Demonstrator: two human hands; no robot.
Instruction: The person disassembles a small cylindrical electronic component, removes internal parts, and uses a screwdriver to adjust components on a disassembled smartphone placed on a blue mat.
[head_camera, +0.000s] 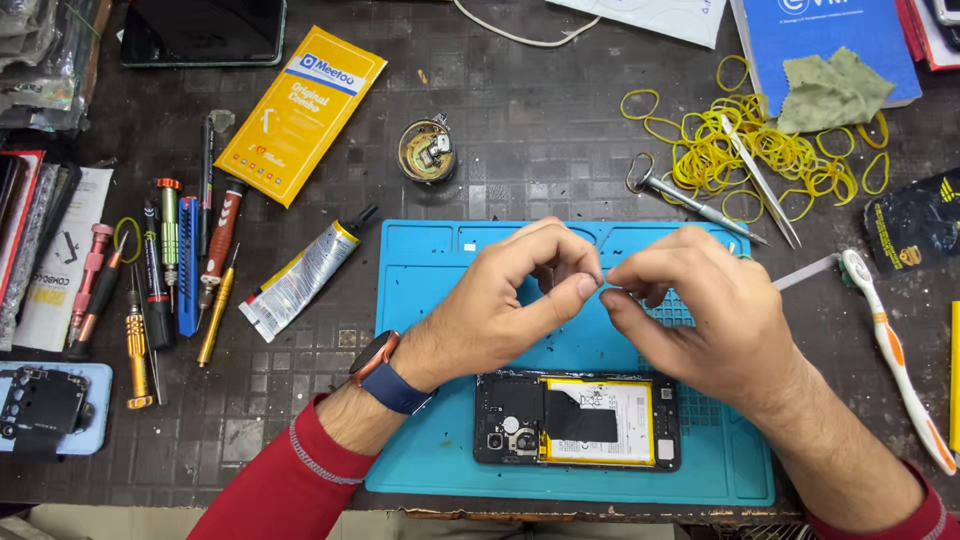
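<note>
both hands (600, 290) pinched together on tiny unseen part, above blue mat (430, 270); opened phone (577, 420) near mat's front edge.

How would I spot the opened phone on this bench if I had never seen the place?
Find the blue work mat in the middle of the dark bench. Near its front edge, just below the left hand and right hand, lies the opened phone, flat with its back cover off. Its yellow-edged battery and bare black insides set it apart from the closed dark tablet at the far left corner.
</note>
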